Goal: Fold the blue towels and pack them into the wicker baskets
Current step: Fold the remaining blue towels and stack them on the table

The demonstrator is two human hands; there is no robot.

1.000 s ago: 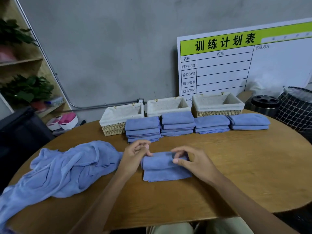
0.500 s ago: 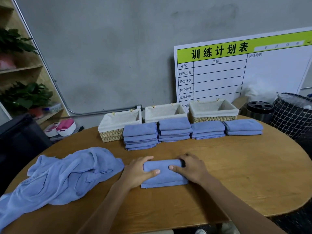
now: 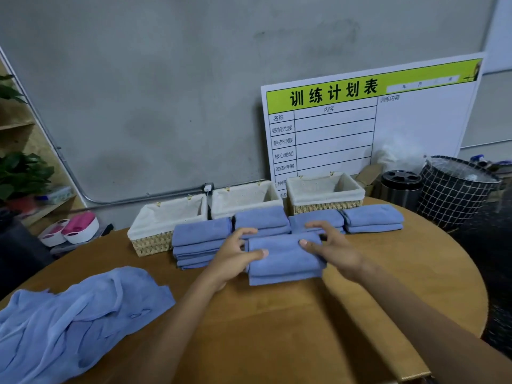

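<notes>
Both hands, left hand and right hand, are gripping the folded blue cloth towel, likely needing stacking next beside the lined wicker baskets.

Two bare forearms reach in from the bottom edge, each ending in a bare hand. No sleeve shows on either arm as far as the frame's edge. The left hand wears no glove, ring or watch that can be seen, and its thumbnail is short and pale. The right hand is likewise ungloved, its wrist plain, with a short pale nail showing on one fingertip. Both forearms are slim.
</notes>
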